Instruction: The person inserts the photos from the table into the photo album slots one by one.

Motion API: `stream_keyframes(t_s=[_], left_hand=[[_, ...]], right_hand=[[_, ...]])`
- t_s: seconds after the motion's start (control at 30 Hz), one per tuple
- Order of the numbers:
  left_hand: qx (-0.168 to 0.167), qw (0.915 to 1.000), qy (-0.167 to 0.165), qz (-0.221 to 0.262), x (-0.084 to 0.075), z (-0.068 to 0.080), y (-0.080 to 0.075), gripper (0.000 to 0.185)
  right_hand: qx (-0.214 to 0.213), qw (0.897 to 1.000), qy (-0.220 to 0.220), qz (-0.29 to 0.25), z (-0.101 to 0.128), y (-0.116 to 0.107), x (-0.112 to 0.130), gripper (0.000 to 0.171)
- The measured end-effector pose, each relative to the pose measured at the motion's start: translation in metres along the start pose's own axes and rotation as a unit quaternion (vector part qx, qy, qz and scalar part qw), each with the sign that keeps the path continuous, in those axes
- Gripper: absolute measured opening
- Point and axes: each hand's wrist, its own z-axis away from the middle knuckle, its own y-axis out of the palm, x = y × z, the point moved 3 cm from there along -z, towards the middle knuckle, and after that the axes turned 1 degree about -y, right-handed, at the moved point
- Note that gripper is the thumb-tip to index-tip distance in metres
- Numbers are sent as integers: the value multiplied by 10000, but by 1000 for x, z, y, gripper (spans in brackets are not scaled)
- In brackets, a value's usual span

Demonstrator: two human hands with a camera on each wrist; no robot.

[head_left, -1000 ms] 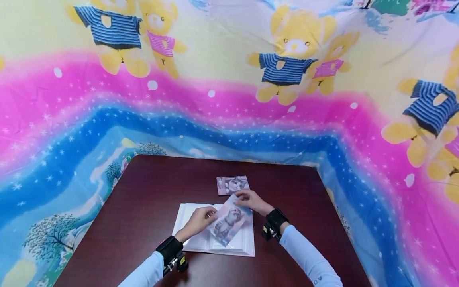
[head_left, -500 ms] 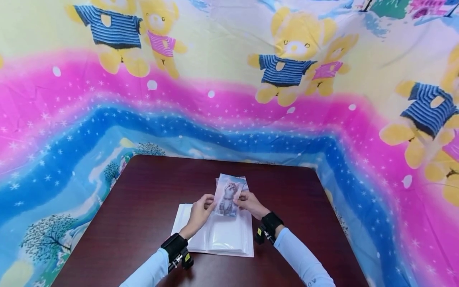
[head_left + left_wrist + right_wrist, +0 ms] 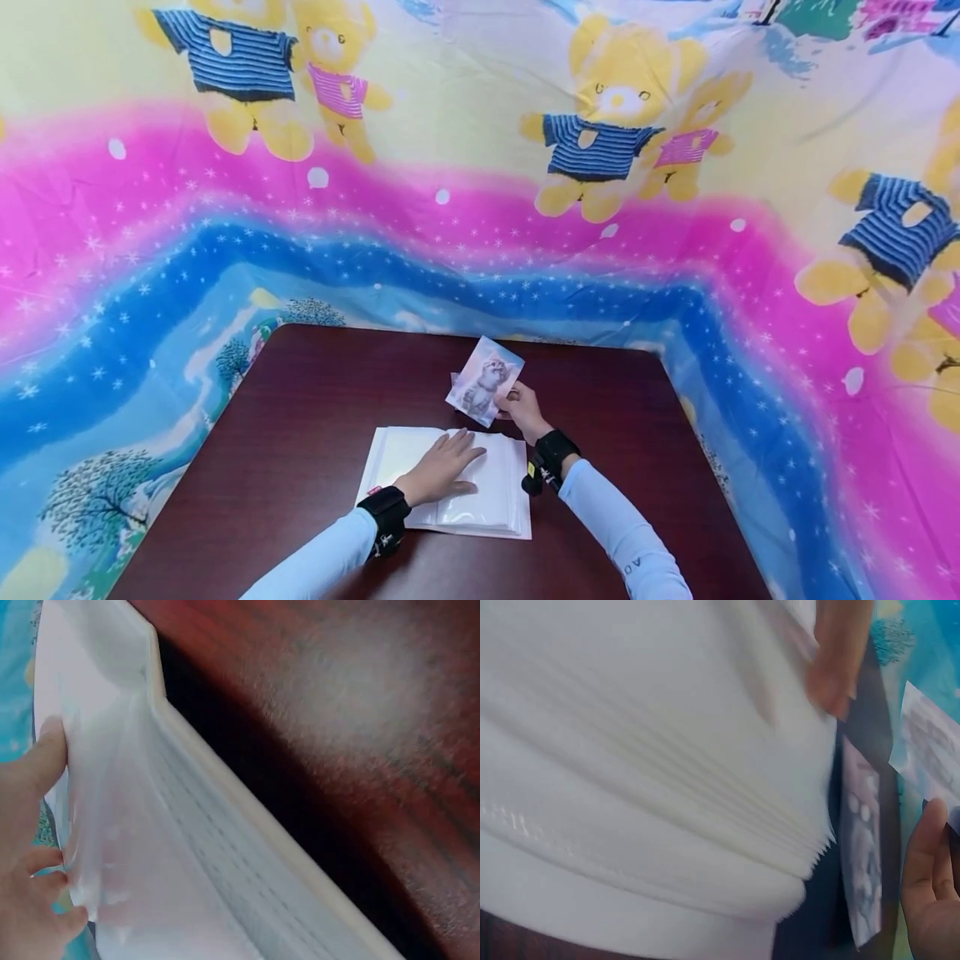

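An open photo album (image 3: pixel 495 504) with clear-sleeved white pages lies on the table. My left hand (image 3: pixel 441 468) rests on its pages near the middle fold, fingers spread; the left wrist view shows the thumb and fingertips of that hand (image 3: pixel 34 772) against the clear sleeve. Beyond the album, my right hand (image 3: pixel 522 408) pinches a kitten photo (image 3: pixel 486 375) by its lower right edge and holds it up at a slant. Under it lies a second photo (image 3: pixel 864 859), mostly hidden in the head view.
The dark reddish-brown table (image 3: pixel 315 400) stretches around the album on all sides. A printed cloth (image 3: pixel 450 242) with teddy bears hangs around the table's back and sides. Bands with small cameras sit on both wrists.
The kitten photo has moved from over the album toward the table's back. My left hand has let go of it and come down onto the pages; my right hand still holds it.
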Motion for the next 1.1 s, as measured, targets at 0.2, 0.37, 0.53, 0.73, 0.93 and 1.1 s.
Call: stream_keyframes(t_s=[0.2, 0.37, 0.53, 0.73, 0.93, 1.1], left_hand=[[229, 9991, -23, -350, 2, -4, 4, 59], [109, 9987, -31, -499, 2, -3, 5, 55], [102, 9985, -119, -531, 3, -1, 7, 54], [80, 9983, -116, -568, 4, 1, 7, 53], [-41, 9985, -38, -544, 4, 0, 5, 52], [-75, 9985, -20, -542, 3, 0, 5, 52]], right_hand=[[-164, 9998, -14, 72, -4, 8, -7, 14], [-384, 9989, -187, 170, -8, 12, -11, 15], [-467, 9980, -243, 359, -8, 14, -16, 15], [-462, 9970, 86, 616, -6, 10, -22, 15], [-600, 9977, 67, 307, -11, 0, -26, 15], [-535, 9983, 98, 209, -10, -2, -28, 14]])
